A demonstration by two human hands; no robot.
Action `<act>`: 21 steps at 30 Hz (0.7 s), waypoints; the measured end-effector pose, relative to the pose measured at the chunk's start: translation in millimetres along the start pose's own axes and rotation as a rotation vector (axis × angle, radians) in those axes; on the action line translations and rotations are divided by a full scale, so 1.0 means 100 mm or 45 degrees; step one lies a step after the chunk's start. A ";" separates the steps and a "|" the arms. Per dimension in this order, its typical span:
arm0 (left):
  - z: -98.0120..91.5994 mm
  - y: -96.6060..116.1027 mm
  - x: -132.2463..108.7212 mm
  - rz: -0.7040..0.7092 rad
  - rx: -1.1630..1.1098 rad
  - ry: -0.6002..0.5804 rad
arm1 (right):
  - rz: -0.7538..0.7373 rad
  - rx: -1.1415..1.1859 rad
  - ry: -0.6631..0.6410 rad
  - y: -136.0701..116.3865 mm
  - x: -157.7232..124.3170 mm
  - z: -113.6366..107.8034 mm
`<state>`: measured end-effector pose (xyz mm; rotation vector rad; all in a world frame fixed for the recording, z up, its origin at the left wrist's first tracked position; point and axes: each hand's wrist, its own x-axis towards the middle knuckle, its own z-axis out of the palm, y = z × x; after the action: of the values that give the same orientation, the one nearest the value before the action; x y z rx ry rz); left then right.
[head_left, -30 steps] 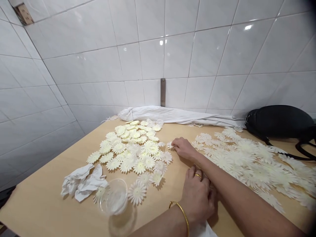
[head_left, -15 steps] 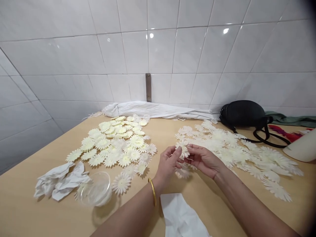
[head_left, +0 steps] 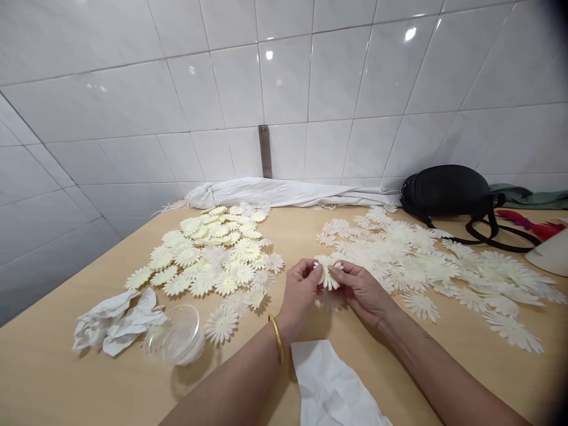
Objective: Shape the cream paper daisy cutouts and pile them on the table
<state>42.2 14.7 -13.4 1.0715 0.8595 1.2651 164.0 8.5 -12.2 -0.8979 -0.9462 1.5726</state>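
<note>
A white daisy-shaped flower cutout is held up between both hands, its petals bent. My left hand, with a gold bangle on the wrist, pinches its left edge. On the opposite edge, the thumb and fingers of my right hand are closed. Another pale flower lies on the table just beneath them, partly hidden. To the left spreads a heap of cream-yellow flower cutouts. On the right lies a wide heap of whiter ones.
A clear plastic bowl stands at the left beside crumpled white paper. White paper lies between my forearms. Along the tiled wall are a rolled white cloth and a black bag; a whitish object sits at the right edge.
Both hands have turned the flower cutout, and its petals now look folded, with my right thumb pressed on its edge. The view has shifted slightly.
</note>
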 end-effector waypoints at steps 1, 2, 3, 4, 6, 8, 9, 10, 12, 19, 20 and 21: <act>0.00 0.00 0.00 -0.055 -0.041 -0.027 | -0.027 -0.031 0.026 0.00 0.00 -0.01; 0.01 0.00 -0.01 -0.105 -0.066 -0.050 | -0.054 -0.077 0.053 0.00 0.00 -0.02; 0.02 0.00 -0.02 -0.150 -0.079 -0.071 | -0.084 -0.137 0.078 0.00 -0.01 -0.03; 0.03 0.00 -0.03 -0.190 -0.088 -0.093 | -0.117 -0.211 0.100 0.01 -0.01 -0.04; 0.04 0.00 -0.06 -0.241 -0.108 -0.119 | -0.184 -0.376 0.132 0.01 -0.03 -0.05; 0.05 0.01 -0.07 -0.221 -0.107 -0.101 | -0.243 -0.531 0.150 0.02 -0.04 -0.05; 0.05 0.01 -0.07 -0.193 -0.095 -0.077 | -0.260 -0.578 0.143 0.02 -0.05 -0.04; 0.04 0.01 -0.07 -0.164 -0.079 -0.053 | -0.265 -0.595 0.127 0.03 -0.06 -0.03; 0.03 0.00 -0.06 -0.131 -0.050 -0.011 | -0.255 -0.547 0.085 0.04 -0.07 -0.01; 0.03 -0.01 -0.04 -0.187 -0.075 -0.033 | -0.127 -0.212 -0.011 0.05 -0.06 -0.01; 0.03 0.00 -0.05 -0.193 -0.089 -0.053 | -0.135 -0.220 0.000 0.05 -0.05 -0.02; 0.03 0.00 -0.05 -0.196 -0.103 -0.081 | -0.146 -0.239 0.017 0.06 -0.04 -0.03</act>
<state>44.5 9.3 -12.6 0.9577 0.8199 1.1219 165.1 3.7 -18.1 -0.9653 -1.1293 1.3960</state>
